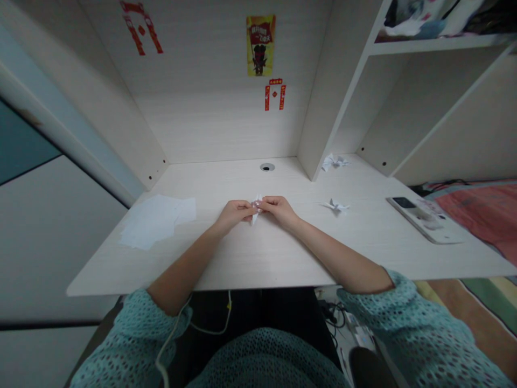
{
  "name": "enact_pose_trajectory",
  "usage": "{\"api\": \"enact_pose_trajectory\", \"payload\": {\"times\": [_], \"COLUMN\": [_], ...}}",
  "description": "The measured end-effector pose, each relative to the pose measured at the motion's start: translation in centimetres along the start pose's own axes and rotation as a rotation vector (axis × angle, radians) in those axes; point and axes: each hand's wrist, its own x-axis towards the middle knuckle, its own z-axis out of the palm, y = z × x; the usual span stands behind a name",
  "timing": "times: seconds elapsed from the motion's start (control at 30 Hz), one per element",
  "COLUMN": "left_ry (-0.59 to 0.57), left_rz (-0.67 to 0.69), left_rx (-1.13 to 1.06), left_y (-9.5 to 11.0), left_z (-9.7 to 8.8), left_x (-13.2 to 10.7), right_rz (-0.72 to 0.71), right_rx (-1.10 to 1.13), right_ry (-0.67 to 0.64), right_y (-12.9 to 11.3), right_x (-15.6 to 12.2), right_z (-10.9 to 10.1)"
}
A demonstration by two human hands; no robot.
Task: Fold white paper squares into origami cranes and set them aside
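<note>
Both hands meet at the middle of the pale wooden desk point(258, 258). My left hand point(235, 212) and my right hand point(279, 209) each pinch a small piece of folded white paper point(256, 208) between their fingertips. The paper sticks up a little between the two hands, just above the desk top. Fingers of both hands are closed on it.
A stack of white sheets point(155, 220) lies at the left. A folded paper figure point(336, 206) sits right of my hands, another one point(333, 161) by the shelf divider. A white remote-like device point(424, 218) lies at the far right. A cable hole point(267, 167) is at the back.
</note>
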Motion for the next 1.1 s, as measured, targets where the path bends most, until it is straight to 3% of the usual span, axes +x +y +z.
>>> {"api": "enact_pose_trajectory", "payload": {"times": [0.23,0.4,0.53,1.1], "left_ry": [-0.024,-0.063,-0.028,0.011], "left_rz": [-0.05,-0.044,-0.026,0.005], "left_rx": [0.001,0.014,0.047,0.131], "left_y": [0.15,0.22,0.28,-0.04], "left_z": [0.3,0.31,0.53,0.69], "left_x": [-0.39,-0.53,-0.44,-0.48], "right_rz": [-0.126,-0.06,0.001,-0.016], "right_rx": [-0.142,-0.086,-0.002,-0.18], "right_ry": [-0.026,-0.002,0.016,0.022], "right_y": [0.09,0.13,-0.09,0.65], "right_x": [-0.05,-0.07,-0.1,0.37], "right_z": [-0.38,-0.2,0.0,-0.81]}}
